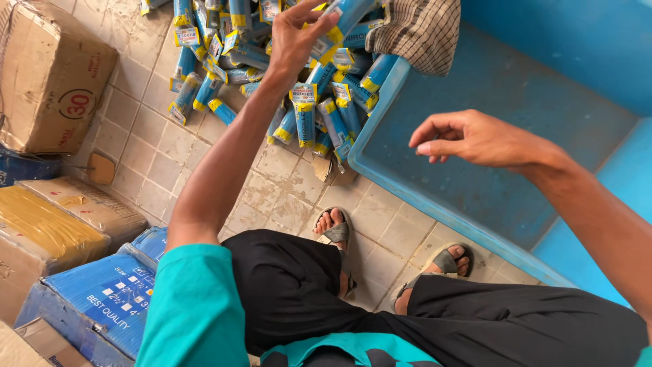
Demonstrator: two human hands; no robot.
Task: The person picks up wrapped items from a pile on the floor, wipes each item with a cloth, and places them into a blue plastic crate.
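Observation:
My left hand (295, 37) reaches up over a heap of blue and yellow packets (309, 112) on the tiled floor and grips one blue packet (343, 19) at the top of the heap. My right hand (468, 139) hovers with loosely curled fingers over the inside of a large blue plastic tub (516, 88) and holds nothing. A checked cloth (421, 30) hangs over the tub's far rim, beside the heap.
Cardboard boxes (54, 75) stand at the left, with a yellow-topped box (47, 228) and a blue printed box (109, 292) below them. My sandalled feet (336, 231) rest on the floor just in front of the tub's near rim.

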